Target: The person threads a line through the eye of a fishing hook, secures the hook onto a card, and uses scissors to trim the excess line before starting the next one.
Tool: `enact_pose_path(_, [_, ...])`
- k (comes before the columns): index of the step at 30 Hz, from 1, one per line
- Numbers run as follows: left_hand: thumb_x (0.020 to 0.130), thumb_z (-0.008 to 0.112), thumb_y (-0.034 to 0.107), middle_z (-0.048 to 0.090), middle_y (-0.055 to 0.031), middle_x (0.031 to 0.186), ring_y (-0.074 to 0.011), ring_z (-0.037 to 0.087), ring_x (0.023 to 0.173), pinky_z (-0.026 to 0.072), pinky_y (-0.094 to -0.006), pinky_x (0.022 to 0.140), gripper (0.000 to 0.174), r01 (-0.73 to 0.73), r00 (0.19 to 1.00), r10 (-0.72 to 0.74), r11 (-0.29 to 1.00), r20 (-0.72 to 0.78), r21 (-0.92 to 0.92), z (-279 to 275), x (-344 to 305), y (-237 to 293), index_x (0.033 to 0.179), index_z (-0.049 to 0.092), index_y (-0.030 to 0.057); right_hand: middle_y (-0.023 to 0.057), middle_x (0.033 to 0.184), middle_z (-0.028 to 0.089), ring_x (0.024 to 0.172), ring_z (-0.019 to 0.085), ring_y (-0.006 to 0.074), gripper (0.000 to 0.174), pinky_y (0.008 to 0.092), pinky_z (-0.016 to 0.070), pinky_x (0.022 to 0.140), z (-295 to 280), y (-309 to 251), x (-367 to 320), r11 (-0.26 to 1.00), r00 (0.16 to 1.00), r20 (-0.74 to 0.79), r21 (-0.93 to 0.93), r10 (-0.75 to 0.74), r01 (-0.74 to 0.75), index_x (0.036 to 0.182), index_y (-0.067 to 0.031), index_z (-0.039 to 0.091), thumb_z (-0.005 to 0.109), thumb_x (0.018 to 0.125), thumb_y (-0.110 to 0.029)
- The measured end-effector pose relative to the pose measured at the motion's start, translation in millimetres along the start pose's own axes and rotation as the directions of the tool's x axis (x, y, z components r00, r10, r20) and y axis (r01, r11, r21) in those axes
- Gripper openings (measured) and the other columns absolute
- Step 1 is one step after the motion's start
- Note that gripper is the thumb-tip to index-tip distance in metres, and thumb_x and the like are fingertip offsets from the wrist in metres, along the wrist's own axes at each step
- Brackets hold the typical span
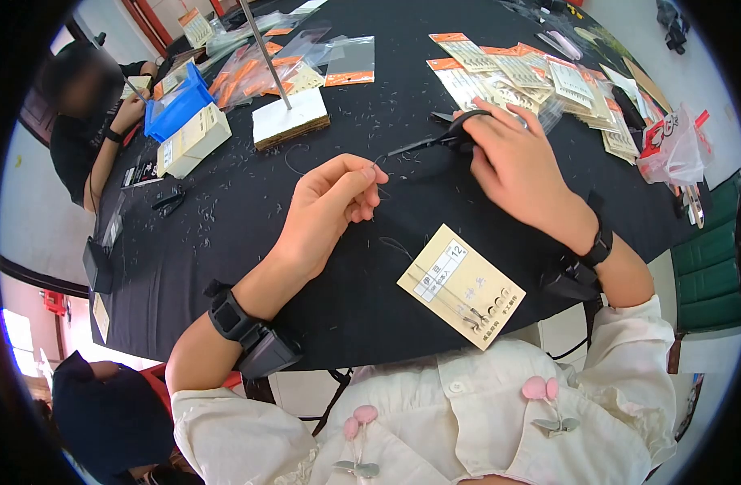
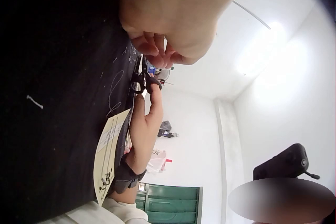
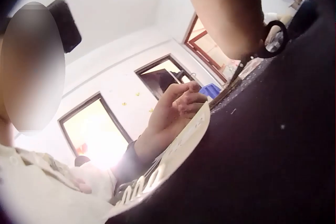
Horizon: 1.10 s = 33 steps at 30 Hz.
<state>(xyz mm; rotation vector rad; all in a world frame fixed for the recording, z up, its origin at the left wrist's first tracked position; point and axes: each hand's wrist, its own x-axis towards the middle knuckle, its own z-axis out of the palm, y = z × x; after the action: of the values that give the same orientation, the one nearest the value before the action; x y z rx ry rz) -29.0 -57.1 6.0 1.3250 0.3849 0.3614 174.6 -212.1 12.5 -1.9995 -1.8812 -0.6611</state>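
Note:
My left hand (image 1: 326, 206) pinches a thin line between thumb and forefinger; a fine strand shows at the fingertips. Black scissors (image 1: 423, 146) are in my right hand (image 1: 520, 166), whose fingers go round the handle loops. The blades point left, their tips close beside the left fingertips. Nearer my body lies a cream card (image 1: 435, 249) with several fish hooks (image 1: 488, 311) and straight lines fixed on it, printed with a 12. A loose loop of line rises from its upper left edge. In the right wrist view the card (image 3: 181, 145) overlaps the left hand.
Printed hook cards (image 1: 532, 77) and clear packets (image 1: 306, 56) spread over the black cloth. A white block with a metal rod (image 1: 290, 121), a blue bin (image 1: 172, 105) and a plastic bag (image 1: 673, 149) stand around. Line clippings litter the cloth. Another person (image 1: 84, 121) sits at left.

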Motion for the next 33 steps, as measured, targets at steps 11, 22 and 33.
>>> enact_pose_path(11, [0.093, 0.052, 0.016, 0.053, 0.0003, 0.072, -0.0047, 0.046, 0.064, 0.0366, -0.0199, 0.060, 0.015, -0.003, 1.000, 0.003, 1.000, 0.008, 0.006, 0.1, 0.0, 0.6, 0.091, 0.060, 0.0039, 0.0103, 0.064, 0.063, 0.066, 0.063, 0.0266, 0.009, 0.0408, 0.0419, 0.093, 8.3, 35.0, 2.6, 0.981, 0.980, -0.049, -0.003, 0.192, -0.192, 0.088, -0.0072, 0.064, 0.057, 0.084, -0.010])
enact_pose_path(22, [0.094, 0.052, 0.019, 0.064, -0.0060, 0.077, -0.0108, 0.062, 0.066, 0.0415, -0.0194, 0.052, 0.019, -0.214, 0.976, 0.209, 0.973, 0.059, 0.087, -2.1, -4.2, 34.8, 0.092, 0.062, 0.0033, 0.0079, 0.072, 0.066, 0.070, 0.063, 0.0250, 0.006, 0.0386, 0.0440, 0.085, -8.7, 31.4, 10.8, 0.987, 0.987, -0.046, -0.026, 0.156, -0.157, 0.086, -0.0070, 0.063, 0.063, 0.080, -0.009])
enact_pose_path(33, [0.095, 0.048, 0.022, 0.062, -0.0051, 0.079, -0.0114, 0.060, 0.067, 0.0401, -0.0207, 0.056, 0.021, -0.317, 0.906, 0.255, 0.938, 0.338, 0.142, 58.7, 11.5, 73.2, 0.094, 0.058, 0.0039, 0.0022, 0.093, 0.068, 0.080, 0.062, 0.0089, 0.034, 0.0246, 0.0420, 0.064, -28.7, -19.6, 12.5, 0.363, 0.993, 0.110, 0.925, 0.030, -0.113, 0.110, -0.0058, 0.063, 0.071, 0.079, -0.016])
